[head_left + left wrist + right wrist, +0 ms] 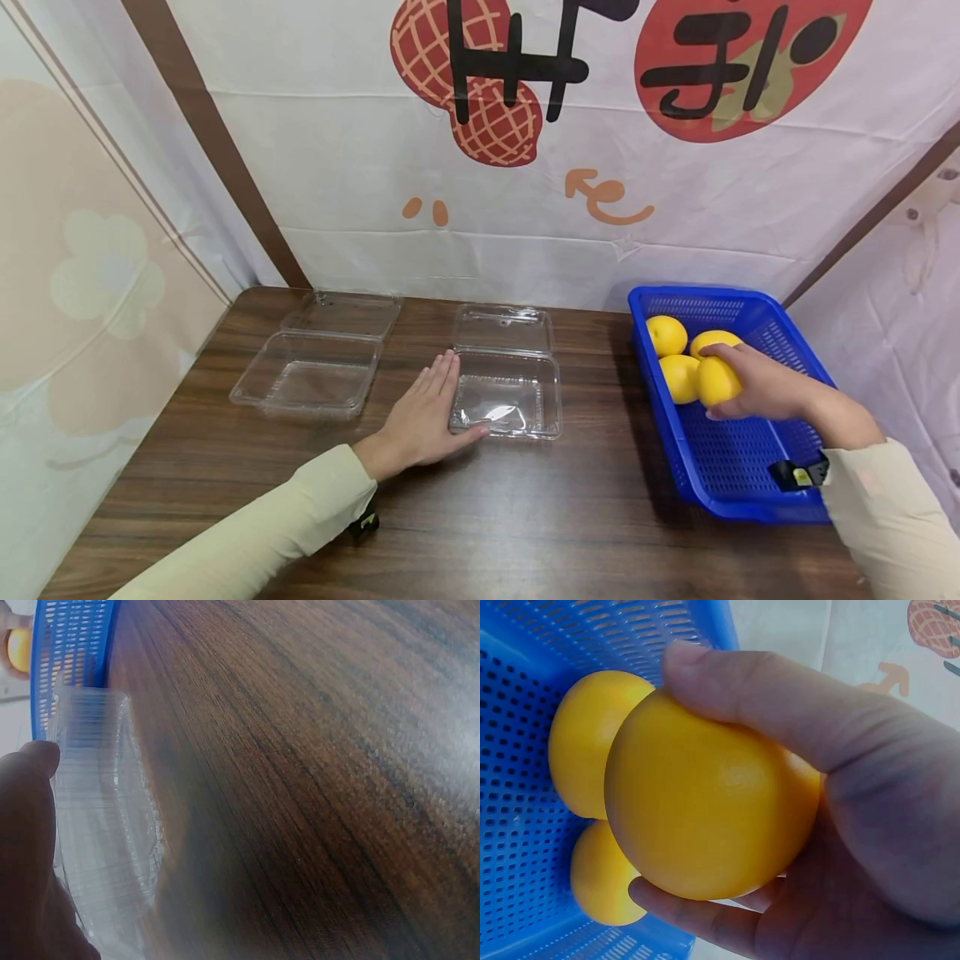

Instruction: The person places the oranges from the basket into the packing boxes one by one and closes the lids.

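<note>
Inside the blue basket (693, 467), my right hand (772, 383) grips a smooth, round yellow fruit (717, 383), with thumb and fingers around it. In the right wrist view the held fruit (712, 799) fills the palm side, and other yellow fruits (604, 742) lie behind it. Several fruits (667, 336) sit at the basket's far left. With its fingers straight, my left hand (420, 417) rests against the left rim of an open clear plastic clamshell box (551, 392). Its thumb lies at the box's near edge. No fruit shows in this box.
A second clear clamshell box (322, 371) stands open to the left, its lid folded back toward the wall. Both boxes and the basket are on a dark wooden table (510, 517). A printed white curtain (450, 258) hangs along the table's far edge.
</note>
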`<state>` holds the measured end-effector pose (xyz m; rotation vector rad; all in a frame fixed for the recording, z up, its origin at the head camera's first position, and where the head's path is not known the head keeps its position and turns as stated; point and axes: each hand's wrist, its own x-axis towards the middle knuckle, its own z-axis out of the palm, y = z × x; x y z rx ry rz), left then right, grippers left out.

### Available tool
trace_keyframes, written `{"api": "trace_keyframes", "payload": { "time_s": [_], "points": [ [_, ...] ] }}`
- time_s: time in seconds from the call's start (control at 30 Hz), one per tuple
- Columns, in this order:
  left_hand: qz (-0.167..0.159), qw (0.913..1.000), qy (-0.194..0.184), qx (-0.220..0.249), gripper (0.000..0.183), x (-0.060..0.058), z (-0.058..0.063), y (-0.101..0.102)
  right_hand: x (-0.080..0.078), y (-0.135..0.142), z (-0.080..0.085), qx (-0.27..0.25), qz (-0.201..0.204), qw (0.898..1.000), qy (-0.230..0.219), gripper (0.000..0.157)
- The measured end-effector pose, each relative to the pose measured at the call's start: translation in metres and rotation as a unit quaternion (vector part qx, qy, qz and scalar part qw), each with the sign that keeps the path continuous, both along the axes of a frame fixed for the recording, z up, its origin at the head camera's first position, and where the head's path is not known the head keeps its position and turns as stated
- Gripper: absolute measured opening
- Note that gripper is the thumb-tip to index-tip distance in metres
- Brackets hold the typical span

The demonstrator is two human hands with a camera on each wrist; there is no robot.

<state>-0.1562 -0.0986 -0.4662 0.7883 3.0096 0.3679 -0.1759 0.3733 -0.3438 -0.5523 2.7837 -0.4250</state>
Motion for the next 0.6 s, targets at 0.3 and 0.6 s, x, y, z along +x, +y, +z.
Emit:
{"api": "trace_keyframes", "payload": {
  "time_s": [0.3, 0.6],
  "points": [
    [0.001, 1.0000, 0.006, 0.006, 0.113, 0.001, 0.000, 0.000, 0.002, -0.012, 0.004, -0.013, 0.008, 0.999, 0.029, 0.085],
    [0.000, 1.0000, 0.001, 0.004, 0.113, 0.001, 0.000, 0.000, 0.006, -0.021, 0.011, -0.022, -0.007, 0.999, 0.030, 0.086]
  ]
}}
